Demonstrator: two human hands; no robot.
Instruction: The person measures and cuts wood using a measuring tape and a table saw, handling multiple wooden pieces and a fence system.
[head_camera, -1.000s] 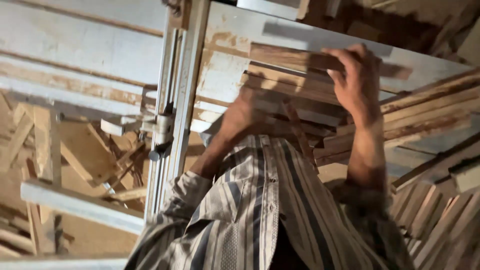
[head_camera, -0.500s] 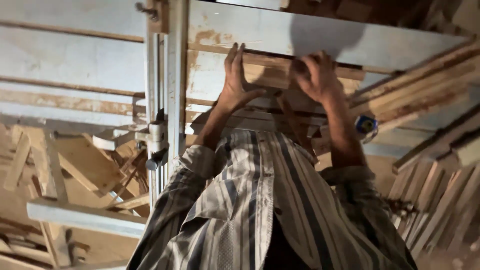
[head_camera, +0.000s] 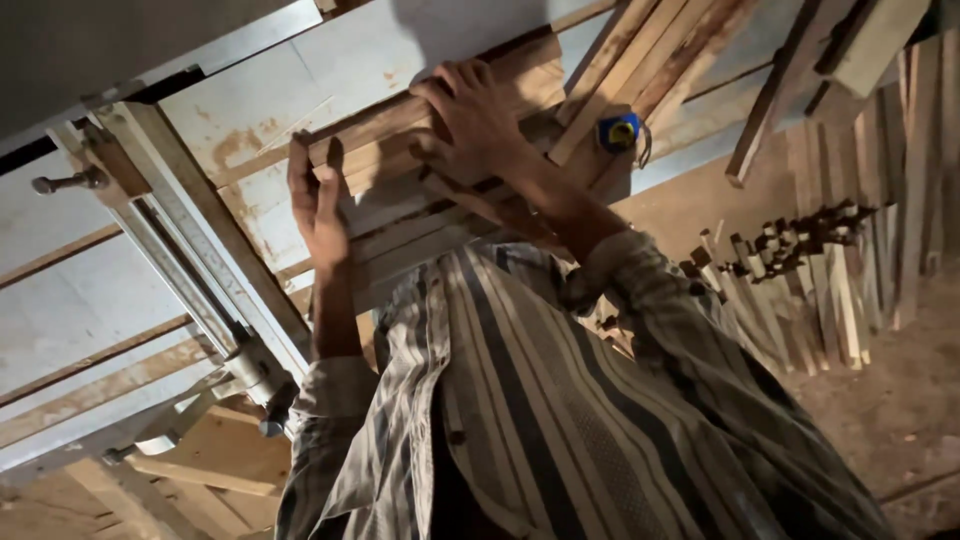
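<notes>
Metal rail: a grey guide rail (head_camera: 205, 275) is running from the upper left down to a clamp knob (head_camera: 262, 385) at lower left, beside the pale worn table top (head_camera: 330, 85).
Left hand: the left hand (head_camera: 318, 205) is pressing flat, fingers together and straight, against the left end of the stack of wooden slats (head_camera: 400, 215); it is bracing, not gripping.
Slats: the bundle is lying on the table top at centre frame, between both hands, ends roughly level.
Right hand: the right hand (head_camera: 478, 120) is spreading over the top of the stack, fingers apart and curled on the upper slat, holding it down.
Doing it well: judging from this, the left palm should be kept square to the slat ends while the right presses evenly, so no piece is sliding out of line.
Tape measure: a small blue and yellow tape measure (head_camera: 618, 132) is sitting right of centre among loose strips; any label is too small to tell.
Right edge: more slats (head_camera: 800, 280) are leaning upright in rows.
Signs: none showing.
</notes>
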